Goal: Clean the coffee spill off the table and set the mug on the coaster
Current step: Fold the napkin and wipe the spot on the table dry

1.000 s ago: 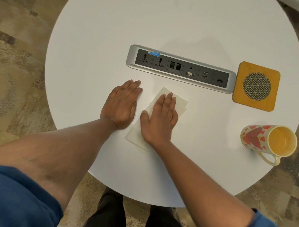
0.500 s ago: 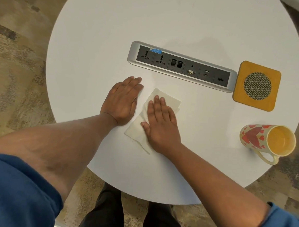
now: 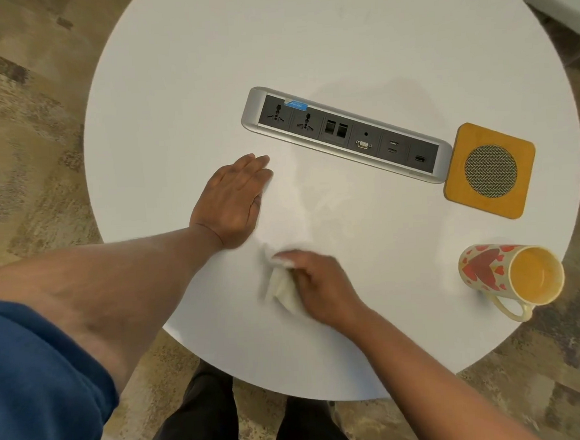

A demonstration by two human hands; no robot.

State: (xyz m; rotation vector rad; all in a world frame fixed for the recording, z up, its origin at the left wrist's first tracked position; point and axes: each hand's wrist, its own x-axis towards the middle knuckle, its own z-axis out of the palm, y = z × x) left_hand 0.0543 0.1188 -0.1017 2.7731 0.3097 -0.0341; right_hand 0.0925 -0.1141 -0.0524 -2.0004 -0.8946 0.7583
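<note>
My right hand (image 3: 321,283) holds a crumpled white paper napkin (image 3: 283,288) against the round white table (image 3: 183,91), near its front edge; both are blurred. My left hand (image 3: 231,199) lies flat on the table, fingers together, just left of a faint wet smear (image 3: 324,201). A cream mug with red hearts (image 3: 508,275) lies on its side at the right edge, its yellow inside facing right. A square yellow coaster (image 3: 489,171) with a grey woven centre sits behind the mug, with nothing on it.
A silver power and data socket strip (image 3: 344,134) is set into the table's middle, its right end touching the coaster. My dark trouser legs (image 3: 244,418) show below the front edge. Patterned carpet (image 3: 28,115) surrounds the table.
My right hand has pulled the napkin toward the front edge and bunched it up from flat. My left hand has stayed put, and a faint wet smear shows where the napkin lay.
</note>
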